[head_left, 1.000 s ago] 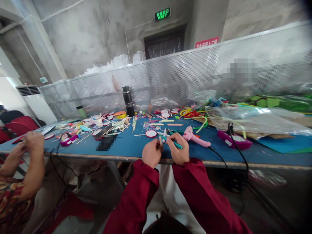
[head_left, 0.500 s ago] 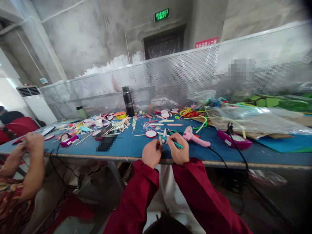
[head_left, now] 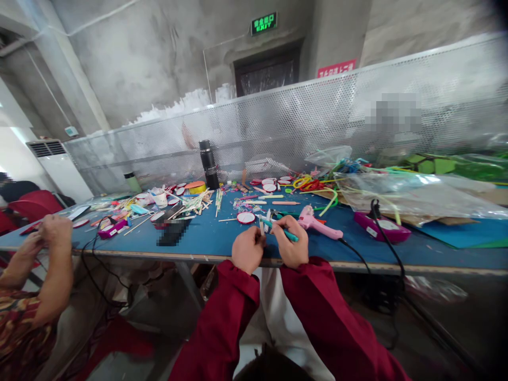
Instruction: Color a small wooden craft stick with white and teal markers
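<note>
My right hand (head_left: pixel 292 244) is closed round a teal pen (head_left: pixel 289 234), its tip pointing left towards my other hand. Between the pinched fingers of my left hand (head_left: pixel 248 250) stands a small pale flat strip (head_left: pixel 262 227), like a piece of craft stick. Both hands are close together over the table's front edge. Just beyond them lies a white disc with a red rim (head_left: pixel 246 217). A pink glue gun (head_left: pixel 319 224) rests right of my right hand, its cord running off the table edge.
A black phone-like slab (head_left: pixel 174 231) lies to the left, near a heap of sticks (head_left: pixel 198 201). A black thermos (head_left: pixel 208 164) stands behind. At the right are a purple box with a plug (head_left: pixel 381 227) and plastic bags (head_left: pixel 420 193). A co-worker's hands (head_left: pixel 55 233) are at the far left.
Almost nothing has moved. Both hands keep their hold, with only a very slight shift of the fingers and pen.
</note>
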